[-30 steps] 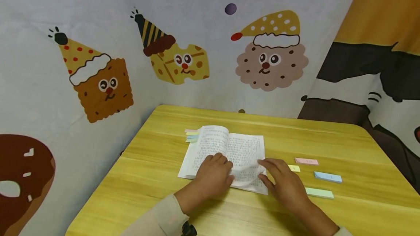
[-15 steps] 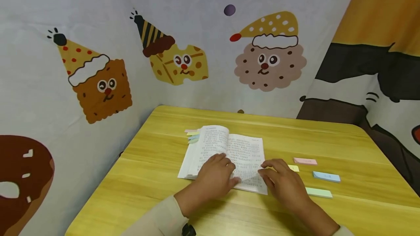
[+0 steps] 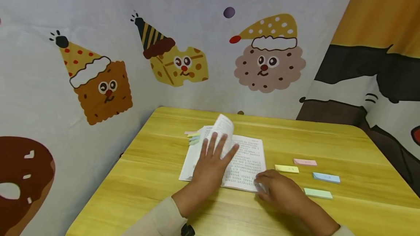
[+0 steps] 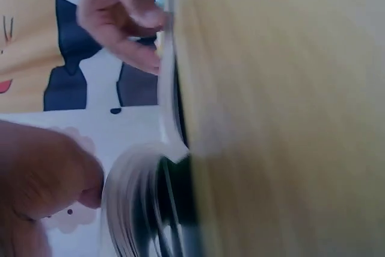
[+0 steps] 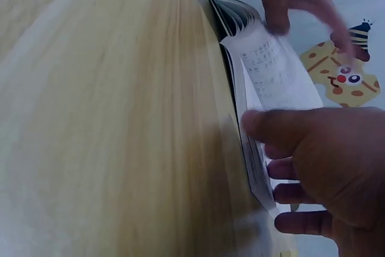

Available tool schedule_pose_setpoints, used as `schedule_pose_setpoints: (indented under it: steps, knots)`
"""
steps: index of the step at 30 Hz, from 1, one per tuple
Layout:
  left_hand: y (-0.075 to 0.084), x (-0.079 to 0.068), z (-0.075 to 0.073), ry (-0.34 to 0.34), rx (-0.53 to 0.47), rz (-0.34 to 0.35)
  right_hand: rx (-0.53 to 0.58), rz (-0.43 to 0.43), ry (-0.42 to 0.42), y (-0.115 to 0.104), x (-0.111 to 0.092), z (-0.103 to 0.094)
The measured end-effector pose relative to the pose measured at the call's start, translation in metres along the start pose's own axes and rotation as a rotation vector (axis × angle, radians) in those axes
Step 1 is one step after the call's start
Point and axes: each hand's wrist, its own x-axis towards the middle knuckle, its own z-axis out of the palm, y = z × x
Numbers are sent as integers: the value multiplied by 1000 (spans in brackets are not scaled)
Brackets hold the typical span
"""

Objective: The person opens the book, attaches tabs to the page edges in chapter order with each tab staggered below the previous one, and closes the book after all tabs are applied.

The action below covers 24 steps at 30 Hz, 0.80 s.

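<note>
An open book point(image 3: 244, 166) with printed pages lies on the table. My left hand point(image 3: 211, 165) is over its left side, fingers spread against a raised, curling page point(image 3: 224, 125). Coloured sticky tabs point(image 3: 194, 137) stick out from the book's left edge. At the lower right corner of the book is my right hand point(image 3: 279, 192). In the right wrist view, its thumb point(image 5: 264, 126) touches the book's edge, and the fingers point(image 5: 295, 194) reach along the side, apart from the thumb. The left wrist view shows the curved pages point(image 4: 135, 203) beside the left hand point(image 4: 48, 179).
Right of the book lie sticky-note pads: yellow point(image 3: 287, 169), pink point(image 3: 305, 162), blue point(image 3: 326, 177) and green point(image 3: 318, 193). The wooden table point(image 3: 131, 188) meets a cloth backdrop point(image 3: 216, 97) printed with cartoon foods.
A page has swung from the right side up to the left. My left hand has gone from resting on the book to spread fingers against that page. My right hand has lowered toward the corner.
</note>
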Motion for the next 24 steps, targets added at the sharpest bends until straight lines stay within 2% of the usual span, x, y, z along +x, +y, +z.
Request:
schedule_pose_setpoints:
  steps: [1,3,5,9,14,17,20,22,24]
  knots:
    - [1,0,-2,-52,-7,67,3,-5,-22,2,-1,1]
    - [3,-1,-3,-109,-35,183,7,-16,-39,4,-2,2]
    - [6,-3,-2,-139,-59,231,10,-25,-40,6,-3,3]
    - [7,-5,3,-148,-82,176,3,-46,-39,6,0,0]
    - [9,-3,5,-196,-109,124,-35,-56,7,3,3,-5]
    - [10,-3,7,-226,-113,112,-62,-75,77,3,4,-5]
    - [11,-2,9,-237,-101,105,-68,-110,182,4,6,-5]
    - [11,-1,9,-218,-94,102,-54,-116,256,4,7,-5]
    - [11,0,10,-167,-96,82,-38,-98,314,4,8,-5]
